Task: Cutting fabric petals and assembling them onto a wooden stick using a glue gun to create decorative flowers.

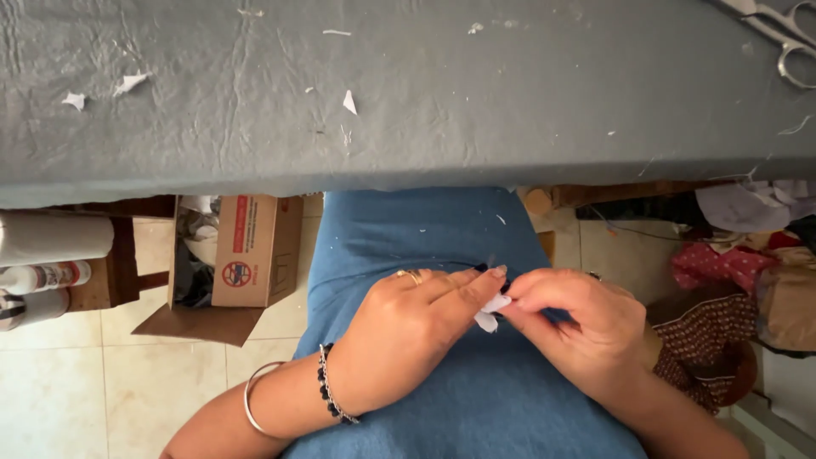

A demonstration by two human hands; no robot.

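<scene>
My left hand [416, 327] and my right hand [578, 327] meet over my lap, which is covered by blue fabric [442, 238]. Between the fingertips of both hands sits a small white scrap [490, 311], pinched together with something small and dark that is mostly hidden. The left hand wears a ring, a silver bangle and a dark beaded bracelet on the wrist. Both hands are below the near edge of a grey cloth-covered table [408, 93].
Scissors [786, 34] lie at the table's far right corner, with small white scraps scattered over the cloth. Under the table stand an open cardboard box [255, 251], white rolls [51, 255] at left, and piled fabrics [731, 263] at right on a tiled floor.
</scene>
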